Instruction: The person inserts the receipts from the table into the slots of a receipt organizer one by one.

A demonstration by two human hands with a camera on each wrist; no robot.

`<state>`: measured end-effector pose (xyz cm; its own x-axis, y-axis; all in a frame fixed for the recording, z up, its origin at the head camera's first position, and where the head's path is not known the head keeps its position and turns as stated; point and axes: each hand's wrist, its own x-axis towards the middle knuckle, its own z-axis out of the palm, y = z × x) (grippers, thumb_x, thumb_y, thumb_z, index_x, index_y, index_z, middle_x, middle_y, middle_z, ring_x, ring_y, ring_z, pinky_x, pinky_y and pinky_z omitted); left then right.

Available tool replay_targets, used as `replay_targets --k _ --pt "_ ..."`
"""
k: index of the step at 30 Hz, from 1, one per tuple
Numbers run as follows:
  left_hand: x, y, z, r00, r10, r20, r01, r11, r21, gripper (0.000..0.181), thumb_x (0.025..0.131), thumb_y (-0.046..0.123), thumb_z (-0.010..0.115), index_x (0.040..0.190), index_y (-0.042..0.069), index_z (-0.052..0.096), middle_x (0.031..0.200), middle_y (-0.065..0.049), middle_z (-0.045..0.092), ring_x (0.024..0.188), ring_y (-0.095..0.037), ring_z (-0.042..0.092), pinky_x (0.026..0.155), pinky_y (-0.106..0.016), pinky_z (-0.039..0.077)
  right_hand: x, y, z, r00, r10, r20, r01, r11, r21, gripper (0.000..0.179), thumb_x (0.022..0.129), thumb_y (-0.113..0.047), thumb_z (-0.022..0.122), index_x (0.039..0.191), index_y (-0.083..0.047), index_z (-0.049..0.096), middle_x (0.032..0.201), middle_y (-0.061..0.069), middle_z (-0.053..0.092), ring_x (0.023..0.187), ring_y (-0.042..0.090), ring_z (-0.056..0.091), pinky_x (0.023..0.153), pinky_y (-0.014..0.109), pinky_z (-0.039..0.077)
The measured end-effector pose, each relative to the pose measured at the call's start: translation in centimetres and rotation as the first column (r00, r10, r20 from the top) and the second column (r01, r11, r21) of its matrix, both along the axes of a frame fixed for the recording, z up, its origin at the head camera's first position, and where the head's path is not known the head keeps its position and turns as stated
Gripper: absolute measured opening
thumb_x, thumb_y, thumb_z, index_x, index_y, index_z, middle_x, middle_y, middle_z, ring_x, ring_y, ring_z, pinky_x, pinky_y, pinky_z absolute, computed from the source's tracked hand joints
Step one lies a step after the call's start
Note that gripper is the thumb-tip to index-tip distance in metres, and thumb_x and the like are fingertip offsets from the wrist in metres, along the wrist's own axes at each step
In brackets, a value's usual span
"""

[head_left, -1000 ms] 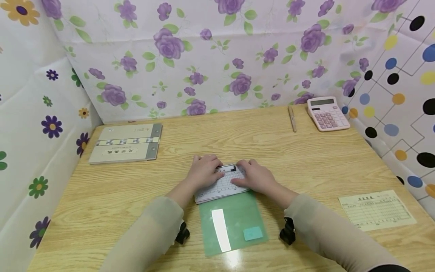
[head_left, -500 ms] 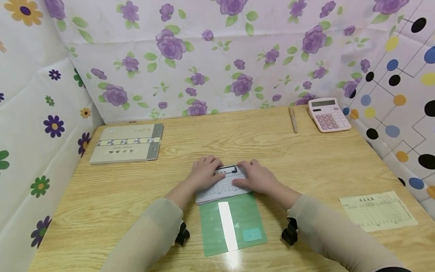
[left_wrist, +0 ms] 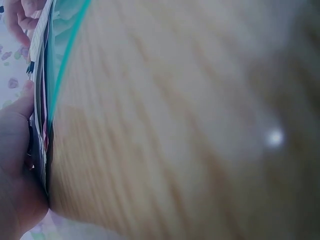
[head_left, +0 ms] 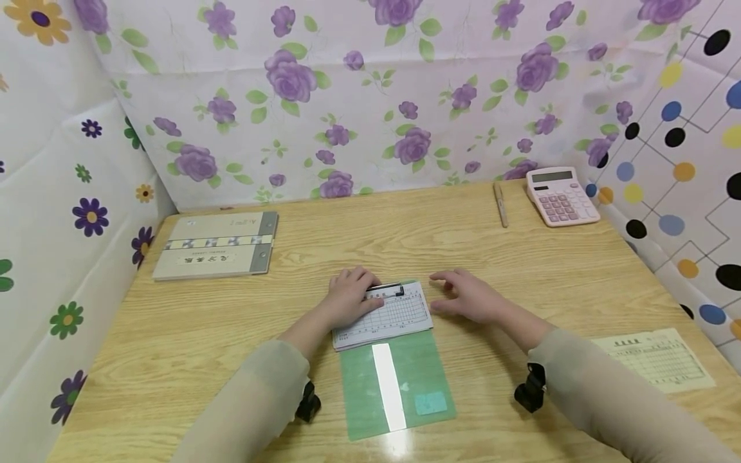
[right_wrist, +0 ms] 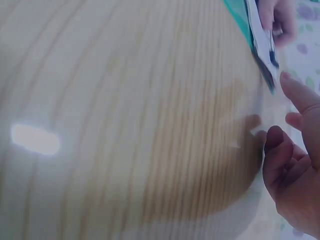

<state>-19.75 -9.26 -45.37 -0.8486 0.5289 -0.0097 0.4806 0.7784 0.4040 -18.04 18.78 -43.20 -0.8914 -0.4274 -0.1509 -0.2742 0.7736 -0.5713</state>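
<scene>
A stack of printed forms (head_left: 399,315) lies on a translucent green folder (head_left: 370,405) that has a pale blue label near its lower corner. A black-ended metal clip (head_left: 386,289) crosses the top of the forms. My left hand (head_left: 348,299) holds the stack's left side, the thumb on the top sheet and the fingers near the clip. In the left wrist view the stack (left_wrist: 42,100) appears edge-on beside that hand. My right hand (head_left: 466,297) hovers just right of the stack, fingers loosely bent, touching nothing; the right wrist view shows a gap between it and the papers (right_wrist: 260,45).
A beige binder (head_left: 208,247) lies at the back left of the wooden table (head_left: 231,347). A pen (head_left: 500,204) and a pink calculator (head_left: 563,196) lie at the back right. The right forearm partly covers a yellow form (head_left: 666,360). Patterned cloth (head_left: 347,96) closes off the back and sides.
My right hand has left the stack's right edge and moved to the right, uncovering that side of the top form. The left hand stays where it was on the stack.
</scene>
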Motion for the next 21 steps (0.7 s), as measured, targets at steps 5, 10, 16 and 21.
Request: replay_targets --k 5,10,16,21 --pt "0.1 0.0 0.0 1.0 0.0 0.004 0.0 1.0 0.0 0.038 0.091 0.044 0.057 0.12 0.02 0.055 0.122 0.001 0.048 0.103 -0.021 0.039 0.084 -0.04 0.029 -0.3 2.6 0.2 1.0 0.0 -0.019 0.0 1.0 -0.007 0.061 0.086 -0.038 0.067 0.135 -0.008 0.048 0.109 0.01 0.055 0.101 0.026 0.051 0.086 0.046 0.04" --pt "0.1 0.0 0.0 1.0 0.002 0.008 -0.002 1.0 -0.006 0.038 0.091 0.045 0.057 0.12 0.021 0.055 0.123 0.001 0.048 0.103 -0.021 0.039 0.084 -0.04 0.028 -0.6 5.0 0.2 1.0 -0.019 -0.019 0.019 1.0 -0.015 0.06 0.085 -0.037 0.068 0.134 -0.006 0.049 0.11 0.011 0.056 0.104 0.028 0.051 0.088 0.049 0.039" --pt "0.1 0.1 0.0 1.0 0.005 0.007 -0.005 1.0 -0.008 0.039 0.091 0.044 0.057 0.121 0.021 0.055 0.123 0.001 0.048 0.104 -0.022 0.04 0.084 -0.041 0.029 -0.7 7.3 0.3 0.999 -0.022 -0.024 0.022 1.0 -0.02 0.059 0.085 -0.039 0.068 0.131 -0.006 0.051 0.111 0.013 0.058 0.104 0.03 0.052 0.088 0.05 0.038" --pt "0.0 0.1 0.1 1.0 0.003 0.007 -0.003 1.0 -0.005 0.039 0.09 0.045 0.057 0.121 0.021 0.055 0.123 0.001 0.048 0.104 -0.022 0.04 0.084 -0.04 0.029 -0.7 9.5 0.2 0.999 -0.037 -0.02 0.036 0.999 -0.007 0.057 0.085 -0.039 0.068 0.129 -0.007 0.054 0.11 0.011 0.058 0.099 0.026 0.052 0.083 0.044 0.039"
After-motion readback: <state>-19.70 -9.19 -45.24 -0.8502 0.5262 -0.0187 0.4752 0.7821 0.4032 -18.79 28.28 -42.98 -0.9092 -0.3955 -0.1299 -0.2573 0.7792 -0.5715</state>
